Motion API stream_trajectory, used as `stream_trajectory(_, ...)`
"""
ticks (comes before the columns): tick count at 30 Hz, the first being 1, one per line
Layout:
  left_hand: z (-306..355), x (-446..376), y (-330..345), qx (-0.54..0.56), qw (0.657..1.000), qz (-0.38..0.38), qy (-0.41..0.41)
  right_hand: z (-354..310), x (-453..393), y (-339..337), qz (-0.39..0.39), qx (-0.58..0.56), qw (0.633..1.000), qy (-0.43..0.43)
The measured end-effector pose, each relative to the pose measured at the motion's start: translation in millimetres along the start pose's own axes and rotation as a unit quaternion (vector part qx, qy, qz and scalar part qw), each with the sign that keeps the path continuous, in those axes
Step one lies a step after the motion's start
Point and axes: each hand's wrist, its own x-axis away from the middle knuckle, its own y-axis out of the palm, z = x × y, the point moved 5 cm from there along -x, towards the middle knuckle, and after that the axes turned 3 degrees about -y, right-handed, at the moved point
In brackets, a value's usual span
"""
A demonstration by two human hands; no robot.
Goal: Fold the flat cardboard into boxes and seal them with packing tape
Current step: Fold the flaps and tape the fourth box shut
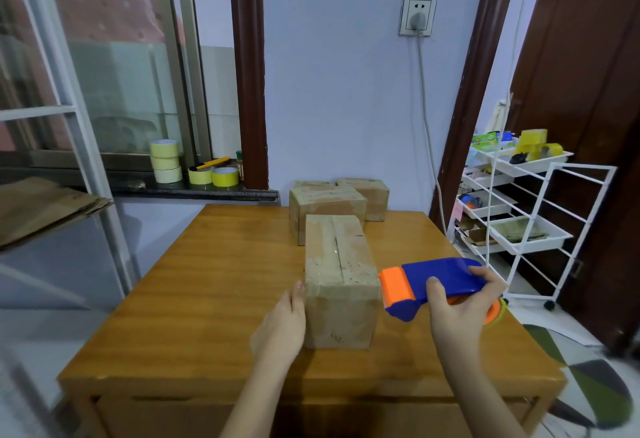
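Box [341,278] with taped seam stands at centre of the tabletop [214,285]. Left hand [282,328], at 9 o'clock of it, presses flat, fingers straight. Right hand [462,306], at 3 o'clock, has its grip clamped on the tape dispenser [433,283].

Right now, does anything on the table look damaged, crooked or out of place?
Nothing much stands out. The near box sits upright, its top seam taped, left hand flat against its side, right hand gripping the tape dispenser. The tape on top looks a bit wrinkled. The boxes behind are closed.
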Motion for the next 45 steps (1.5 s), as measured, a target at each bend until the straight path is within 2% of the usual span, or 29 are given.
stream_trajectory(2,-14.0,-1.5,5.3,-0.029,0.999,-0.026,-0.035,1.0,-1.0,0.2,-0.004,-0.002,1.000,0.007)
stream_trajectory(3,-20.1,-0.4,3.3,-0.006,0.998,-0.011,-0.058,1.0,-0.8,0.3,-0.005,-0.003,1.000,0.009)
stream_trajectory(5,-24.0,5.4,-4.2,0.141,0.987,0.034,-0.064,0.0,0.1,1.4,-0.003,-0.002,1.000,0.009)
stream_trajectory(7,-11.9,17.9,-9.1,0.307,0.951,0.038,-0.004,-0.2,1.1,2.1,-0.002,0.002,1.000,0.007)
stream_trajectory(8,0.0,26.8,-8.8,0.366,0.930,0.010,0.032,-0.7,1.6,2.4,-0.002,0.002,1.000,0.006)
stream_trajectory(10,18.2,40.8,2.2,0.405,0.909,-0.044,0.086,-1.4,1.6,3.3,-0.004,0.003,1.000,0.008)
stream_trajectory(13,17.0,42.2,23.0,0.359,0.924,-0.040,0.128,-2.2,3.3,3.9,-0.002,0.006,1.000,0.012)
stream_trajectory(16,0.9,32.3,27.7,0.273,0.957,-0.017,0.096,-4.0,2.5,4.1,-0.008,0.008,1.000,0.008)
stream_trajectory(19,0.6,29.2,7.3,0.147,0.981,0.072,0.108,-4.2,1.5,5.2,-0.013,0.008,1.000,0.005)
stream_trajectory(20,8.7,32.3,-4.9,0.096,0.976,0.120,0.152,-3.8,1.2,5.3,-0.014,0.010,1.000,0.004)
stream_trajectory(22,32.0,43.6,-21.4,-0.037,0.932,0.219,0.287,-2.2,0.9,4.8,-0.015,0.012,1.000,0.003)
stream_trajectory(23,39.8,45.7,-21.7,-0.100,0.907,0.237,0.333,-1.1,0.9,4.7,-0.015,0.012,1.000,0.004)
stream_trajectory(25,45.0,40.3,-17.5,-0.182,0.891,0.205,0.361,0.2,1.2,4.5,-0.016,0.010,1.000,0.006)
stream_trajectory(29,46.6,37.0,-24.7,-0.200,0.874,0.211,0.389,3.1,0.4,4.4,-0.017,0.007,1.000,0.007)
stream_trajectory(33,65.9,41.2,-32.7,-0.231,0.867,0.180,0.403,3.3,-0.6,4.1,-0.021,0.010,1.000,0.009)
stream_trajectory(38,90.5,46.4,-7.7,-0.294,0.824,0.123,0.469,3.4,-1.7,4.6,-0.022,0.008,1.000,0.017)
stream_trajectory(42,86.5,33.2,4.2,-0.254,0.827,0.165,0.474,7.4,-0.6,2.6,-0.005,-0.004,1.000,0.029)
stream_trajectory(45,84.2,30.0,7.3,-0.207,0.813,0.191,0.510,15.2,-1.4,-0.7,0.013,-0.009,0.998,0.060)
